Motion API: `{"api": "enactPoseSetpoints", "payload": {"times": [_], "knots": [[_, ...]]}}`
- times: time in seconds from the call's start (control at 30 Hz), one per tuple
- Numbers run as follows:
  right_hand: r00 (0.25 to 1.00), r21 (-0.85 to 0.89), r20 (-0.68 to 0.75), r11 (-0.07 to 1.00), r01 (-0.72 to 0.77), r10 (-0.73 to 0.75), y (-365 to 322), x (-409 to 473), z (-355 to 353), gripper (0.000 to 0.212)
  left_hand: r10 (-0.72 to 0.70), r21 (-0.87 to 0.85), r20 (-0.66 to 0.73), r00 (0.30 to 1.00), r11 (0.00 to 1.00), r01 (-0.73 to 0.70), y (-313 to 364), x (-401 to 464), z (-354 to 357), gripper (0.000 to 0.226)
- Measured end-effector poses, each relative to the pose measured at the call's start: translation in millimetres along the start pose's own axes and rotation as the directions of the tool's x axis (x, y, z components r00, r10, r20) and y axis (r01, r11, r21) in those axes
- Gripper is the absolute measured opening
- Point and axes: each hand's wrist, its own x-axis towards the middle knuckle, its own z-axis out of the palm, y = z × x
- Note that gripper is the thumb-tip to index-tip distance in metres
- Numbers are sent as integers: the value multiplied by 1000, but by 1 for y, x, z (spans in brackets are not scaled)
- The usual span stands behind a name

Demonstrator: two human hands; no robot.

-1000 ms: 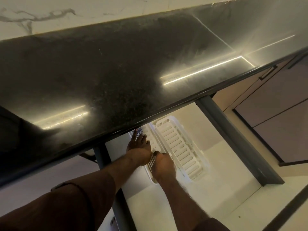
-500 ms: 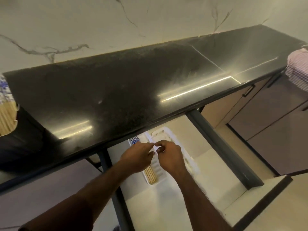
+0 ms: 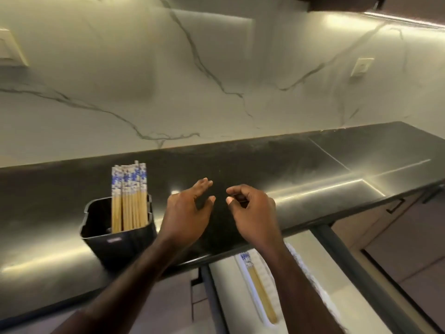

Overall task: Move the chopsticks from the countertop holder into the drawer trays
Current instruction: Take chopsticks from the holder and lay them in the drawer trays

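Observation:
A black holder point(image 3: 115, 239) stands on the dark countertop point(image 3: 313, 169), left of my hands. Several bamboo chopsticks point(image 3: 128, 196) with blue-and-white tops stand upright in it. Below the counter edge the drawer point(image 3: 325, 273) is pulled out. A white tray point(image 3: 255, 302) in it holds a few chopsticks point(image 3: 261, 292) lying lengthwise; my right forearm partly hides a second white tray point(image 3: 310, 278). My left hand point(image 3: 187, 213) hovers over the counter, just right of the holder, fingers spread and empty. My right hand point(image 3: 252, 210) hovers beside it, fingers loosely curled, holding nothing.
A marble wall rises behind the counter, with a socket plate point(image 3: 361, 66) at the right and another plate point(image 3: 10, 47) at the far left. Cabinet fronts with dark handles point(image 3: 395, 206) lie to the right below the counter.
Both hands have risen out of the drawer tray, where they left chopsticks, to above the countertop. My view has tilted up and the holder has come into sight.

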Motion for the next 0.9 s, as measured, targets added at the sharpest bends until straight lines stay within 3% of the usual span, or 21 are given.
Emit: {"api": "enactPoseSetpoints", "payload": {"times": [0.23,0.47,0.63,0.9], "knots": [[996,34,82,999,25,-28,-78,13,124,14,-112,-16,-109,988,994,110,-105,15,-95,39],[963,-34,259,997,-74,80,-107,19,222,23,-210,-63,-164,964,977,203,-180,40,-130,48],[943,-131,286,982,-135,168,-104,22,251,32,-323,-211,-109,940,932,295,-208,49,-127,57],[948,-229,256,964,-132,190,-104,23,267,38,-293,-351,11,956,894,278,-218,54,-124,50]]}}
